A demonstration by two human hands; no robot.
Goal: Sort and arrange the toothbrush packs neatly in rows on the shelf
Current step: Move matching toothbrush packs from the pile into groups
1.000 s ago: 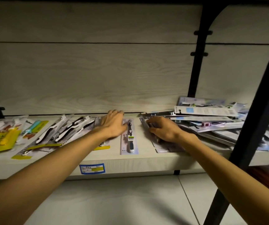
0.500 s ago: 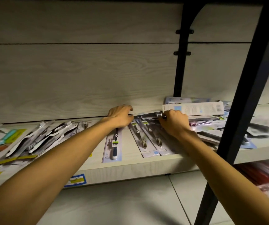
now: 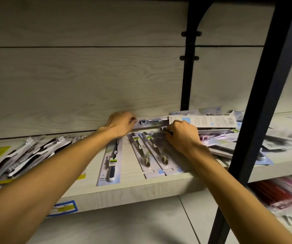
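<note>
Toothbrush pack (image 3: 150, 121) at shelf (image 3: 141, 189) back, both hands' fingers (image 3: 132, 118) clamped on it (left (image 3: 119, 123), right (image 3: 182, 133)).

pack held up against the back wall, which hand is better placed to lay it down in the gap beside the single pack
Left. The left hand grips the pack's near end right above the gap, next to the single pack. The right hand is over the two laid packs, by the messy pile.

Dim, flat indoor light; the hands cast soft shadows on the back panel. Packs toward the shelf's (image 3: 141, 189) left and right ends are smeared by blur. Wide-angle bending curves the frame's edges.
</note>
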